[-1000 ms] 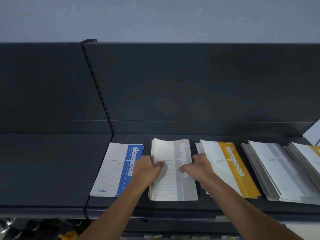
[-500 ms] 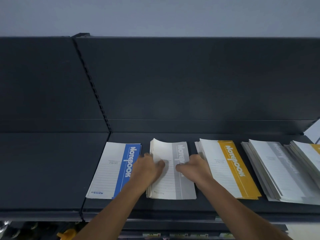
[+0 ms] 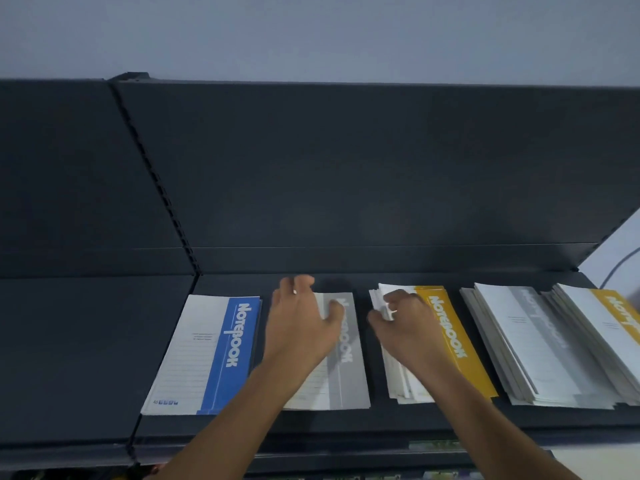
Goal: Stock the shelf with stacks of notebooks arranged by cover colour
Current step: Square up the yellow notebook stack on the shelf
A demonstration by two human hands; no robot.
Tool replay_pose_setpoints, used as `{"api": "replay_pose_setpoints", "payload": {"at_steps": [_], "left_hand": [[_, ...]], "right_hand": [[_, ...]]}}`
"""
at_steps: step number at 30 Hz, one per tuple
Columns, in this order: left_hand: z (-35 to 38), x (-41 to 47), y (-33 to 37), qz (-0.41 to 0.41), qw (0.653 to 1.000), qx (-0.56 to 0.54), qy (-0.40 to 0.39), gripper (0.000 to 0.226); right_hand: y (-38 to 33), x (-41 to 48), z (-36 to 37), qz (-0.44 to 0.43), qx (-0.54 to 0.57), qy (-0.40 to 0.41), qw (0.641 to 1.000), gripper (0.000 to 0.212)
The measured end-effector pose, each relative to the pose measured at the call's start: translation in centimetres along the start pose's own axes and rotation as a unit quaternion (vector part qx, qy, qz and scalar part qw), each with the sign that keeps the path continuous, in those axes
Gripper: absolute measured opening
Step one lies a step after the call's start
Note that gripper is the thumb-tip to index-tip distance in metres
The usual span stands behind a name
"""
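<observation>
Both palm-down: left hand [image 3: 300, 329], right hand [image 3: 407, 329]

Left bay: open shelf [image 3: 86, 341] beside blue stack [image 3: 207, 355].
Gaps: narrow strips between grey stack [image 3: 348, 379] and yellow stack [image 3: 453, 341].
Rear: back panel [image 3: 346, 168] blocks.

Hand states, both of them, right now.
Left hand: grips the grey notebook stack at its far end.
Right hand: grips the yellow notebook stack at its far left corner.

A pale wall [image 3: 311, 32] above, a dark cable [image 3: 620, 264] at right.
</observation>
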State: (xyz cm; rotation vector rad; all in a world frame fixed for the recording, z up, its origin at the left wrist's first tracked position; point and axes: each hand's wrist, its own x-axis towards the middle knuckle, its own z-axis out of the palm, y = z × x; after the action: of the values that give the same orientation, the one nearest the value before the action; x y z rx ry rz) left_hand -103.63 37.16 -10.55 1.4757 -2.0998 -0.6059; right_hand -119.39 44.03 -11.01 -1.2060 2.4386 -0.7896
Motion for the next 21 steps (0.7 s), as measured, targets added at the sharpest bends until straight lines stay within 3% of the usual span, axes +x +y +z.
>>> {"api": "replay_pose_setpoints", "payload": {"at_steps": [3, 8, 12, 17, 21], "left_hand": [[2.2, -0.5, 3.7, -0.022, 0.992, -0.077, -0.098, 0.037], [7.7, -1.7, 7.9, -0.069, 0.980, -0.012, -0.184, 0.043], [10.6, -2.2, 9.1, -0.123, 0.975, 0.017, -0.186, 0.046], [11.3, -1.6, 10.3, -0.235, 0.956, -0.045, -0.169, 0.058], [11.2, -0.6, 11.2, -0.290, 0.930, -0.104, -0.202, 0.052]], "right_hand": [[3.8, 0.9, -3.8, 0.046, -0.013, 0.007, 0.999, 0.046], [8.8, 2.0, -6.8, 0.134, 0.056, -0.085, 0.986, 0.028], [10.9, 2.3, -6.9, 0.183, 0.166, -0.165, 0.955, 0.020], [11.6, 2.9, -7.0, 0.195, 0.184, -0.173, 0.948, 0.014], [12.0, 3.3, -7.2, 0.198, 0.190, -0.199, 0.941, 0.013]]}}
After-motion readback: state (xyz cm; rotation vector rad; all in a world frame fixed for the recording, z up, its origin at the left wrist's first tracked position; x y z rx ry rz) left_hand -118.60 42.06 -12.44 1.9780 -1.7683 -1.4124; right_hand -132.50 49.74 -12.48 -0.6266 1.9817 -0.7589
